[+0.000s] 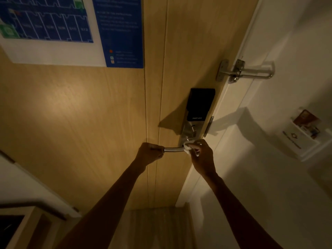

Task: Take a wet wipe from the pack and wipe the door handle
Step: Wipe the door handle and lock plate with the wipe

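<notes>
A metal lever door handle [173,149] runs sideways from a smart lock plate [199,108] on a wooden door [89,114]. My left hand [150,153] is closed around the handle's free end. My right hand [201,153] pinches a crumpled white wet wipe [189,145] against the handle where it meets the lock plate. The wipe pack is not in view.
A swing-bar door guard [246,71] is mounted above the lock across the white frame. A blue evacuation plan [71,27] hangs on the door at upper left. A white card holder [303,139] sits on the right wall. A cabinet corner [21,225] shows at lower left.
</notes>
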### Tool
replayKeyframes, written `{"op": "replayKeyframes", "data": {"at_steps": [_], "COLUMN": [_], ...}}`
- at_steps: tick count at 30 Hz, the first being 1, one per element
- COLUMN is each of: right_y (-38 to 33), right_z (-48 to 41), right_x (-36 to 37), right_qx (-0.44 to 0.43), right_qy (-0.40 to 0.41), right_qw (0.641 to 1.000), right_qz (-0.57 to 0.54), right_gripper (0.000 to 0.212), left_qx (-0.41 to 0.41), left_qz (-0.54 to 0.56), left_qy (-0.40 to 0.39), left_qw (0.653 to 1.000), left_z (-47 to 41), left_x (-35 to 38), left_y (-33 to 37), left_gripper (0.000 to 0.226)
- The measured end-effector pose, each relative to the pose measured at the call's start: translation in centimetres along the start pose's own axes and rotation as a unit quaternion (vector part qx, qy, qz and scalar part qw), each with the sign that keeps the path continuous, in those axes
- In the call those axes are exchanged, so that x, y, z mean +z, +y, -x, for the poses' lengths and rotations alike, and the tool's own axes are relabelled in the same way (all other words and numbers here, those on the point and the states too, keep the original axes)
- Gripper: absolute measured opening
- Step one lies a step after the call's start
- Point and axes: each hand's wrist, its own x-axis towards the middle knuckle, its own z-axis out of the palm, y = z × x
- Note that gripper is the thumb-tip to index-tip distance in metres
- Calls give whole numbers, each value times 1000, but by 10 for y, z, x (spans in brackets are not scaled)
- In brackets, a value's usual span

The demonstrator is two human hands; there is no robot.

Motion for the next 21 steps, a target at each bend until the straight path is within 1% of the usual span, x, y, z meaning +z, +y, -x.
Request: {"op": "replayKeyframes", "data": {"at_steps": [2, 4, 7, 9, 12, 14, 16, 18, 21], "right_y": [-11, -25, -36, -29, -9, 1, -4, -23, -40], "right_z": [-7, -6, 4, 4, -3, -2, 2, 5, 2], "right_x": [6, 15, 26, 22, 3, -3, 4, 19, 26], "right_qx": [-65, -93, -111, -105, -79, -57, -45, -61, -93], "right_qy": [-51, -70, -88, -106, -96, -67, -42, -39, -67], "right_qw": [994, 988, 985, 983, 985, 989, 992, 991, 986], "right_qz": [68, 101, 101, 103, 121, 121, 110, 109, 123], "right_gripper": [18, 20, 23, 25, 23, 22, 22, 21, 23], "left_qx": [2, 5, 11, 11, 6, 8, 17, 31, 36], "left_qz": [-3, -14, -28, -32, -32, -34, -38, -45, -50], "left_qy": [6, 8, 9, 16, 24, 30, 41, 53, 64], "left_qw": [1000, 1000, 1000, 999, 999, 999, 998, 997, 996], "left_z": [-2, -3, -2, 0, 5, 6, 4, 3, 4], "left_x": [0, 0, -1, 0, 1, 3, 5, 5, 6], "left_y": [-2, -4, -4, -3, -2, -1, -4, -8, -9], "left_gripper": [14, 17, 12, 14, 14, 14, 20, 25, 25]}}
